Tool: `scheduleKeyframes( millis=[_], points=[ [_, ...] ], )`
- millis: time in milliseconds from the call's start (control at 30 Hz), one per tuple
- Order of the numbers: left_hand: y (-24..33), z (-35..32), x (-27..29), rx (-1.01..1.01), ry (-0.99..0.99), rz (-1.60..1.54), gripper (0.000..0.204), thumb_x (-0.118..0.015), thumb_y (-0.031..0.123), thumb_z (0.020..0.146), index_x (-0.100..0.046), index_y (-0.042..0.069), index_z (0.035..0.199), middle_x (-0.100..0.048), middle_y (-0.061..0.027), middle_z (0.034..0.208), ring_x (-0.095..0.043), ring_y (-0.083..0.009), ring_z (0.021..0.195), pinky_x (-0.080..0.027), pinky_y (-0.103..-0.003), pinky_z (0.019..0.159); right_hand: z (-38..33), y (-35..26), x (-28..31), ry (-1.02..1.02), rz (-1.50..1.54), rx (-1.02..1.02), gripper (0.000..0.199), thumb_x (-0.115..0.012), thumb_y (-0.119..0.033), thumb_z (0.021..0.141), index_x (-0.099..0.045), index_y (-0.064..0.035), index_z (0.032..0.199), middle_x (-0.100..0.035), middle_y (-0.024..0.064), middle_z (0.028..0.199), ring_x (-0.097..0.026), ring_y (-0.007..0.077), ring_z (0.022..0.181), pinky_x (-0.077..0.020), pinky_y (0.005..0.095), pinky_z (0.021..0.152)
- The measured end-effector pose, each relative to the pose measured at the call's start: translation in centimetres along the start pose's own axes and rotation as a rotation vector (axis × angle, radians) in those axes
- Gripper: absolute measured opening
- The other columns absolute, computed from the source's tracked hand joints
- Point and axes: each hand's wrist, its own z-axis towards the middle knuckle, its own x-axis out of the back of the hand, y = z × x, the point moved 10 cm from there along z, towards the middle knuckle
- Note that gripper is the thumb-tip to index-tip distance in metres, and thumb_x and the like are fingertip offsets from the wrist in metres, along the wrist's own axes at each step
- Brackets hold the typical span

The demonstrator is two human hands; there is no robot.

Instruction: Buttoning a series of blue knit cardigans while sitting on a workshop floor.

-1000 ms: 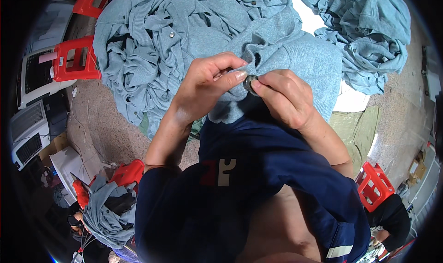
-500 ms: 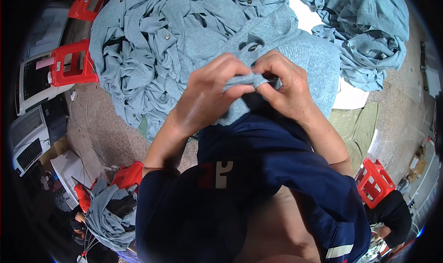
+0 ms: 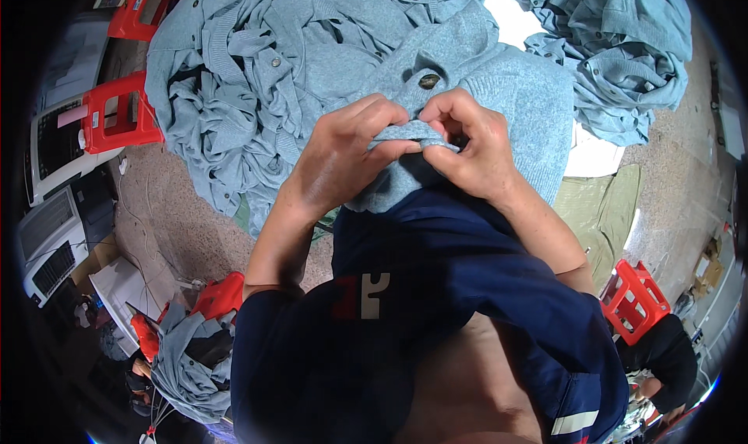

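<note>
Head camera shows me the left hand (image 3: 343, 152) and right hand (image 3: 477, 149) close together, each pinching one fold of a blue-grey knit top (image 3: 523, 105) with thumb and fingers. The top lies right by the person's belly. Just past the hands sits a dark round button (image 3: 428, 81). Farther left, I see a big clothes heap (image 3: 269, 101) and a red stool (image 3: 140, 136).
</note>
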Motion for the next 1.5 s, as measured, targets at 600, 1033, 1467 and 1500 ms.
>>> scheduleKeyframes(
  millis=[600,1033,1467,1500],
  points=[
    [-0.2,0.1,-0.9,-0.142,0.041,0.002,0.031,-0.077,0.012,0.074,-0.058,0.003,0.096,-0.058,-0.0100,0.079,-0.058,-0.0291,0.067,-0.048,-0.036,0.058,0.2,3.0,-0.9,-0.104,0.159,-0.120,0.026,-0.064,0.002,0.069,-0.056,-0.0062,0.092,-0.049,-0.0019,0.070,-0.046,0.0048,0.059,-0.0379,0.0228,0.053],
    [-1.2,-0.3,-2.5,-0.145,-0.047,0.029,0.030,-0.074,0.007,0.077,-0.059,0.005,0.103,-0.061,-0.0126,0.086,-0.061,-0.0329,0.076,-0.049,-0.037,0.060,-0.7,3.5,-1.2,-0.054,0.065,-0.015,0.019,-0.064,-0.003,0.069,-0.055,-0.0043,0.087,-0.052,0.0105,0.071,-0.054,0.0256,0.061,-0.0430,0.0335,0.054],
    [-4.3,-0.2,-1.9,0.161,0.071,-0.488,0.018,-0.068,-0.007,0.073,-0.062,-0.004,0.090,-0.061,-0.0077,0.087,-0.057,-0.0150,0.079,-0.045,-0.025,0.071,-1.8,-1.7,-2.0,-0.161,-0.414,0.569,0.022,-0.063,-0.007,0.077,-0.046,-0.0056,0.090,-0.051,0.0128,0.087,-0.057,0.0342,0.059,-0.0466,0.0416,0.049],
    [-3.7,-0.1,-1.8,0.151,0.051,-0.466,0.019,-0.069,-0.006,0.072,-0.062,-0.004,0.090,-0.061,-0.0075,0.088,-0.057,-0.0151,0.080,-0.045,-0.025,0.072,-1.9,-1.7,-2.2,-0.160,-0.412,0.569,0.022,-0.063,-0.007,0.077,-0.046,-0.0056,0.090,-0.051,0.0128,0.087,-0.057,0.0342,0.059,-0.0466,0.0416,0.049]
  ],
)
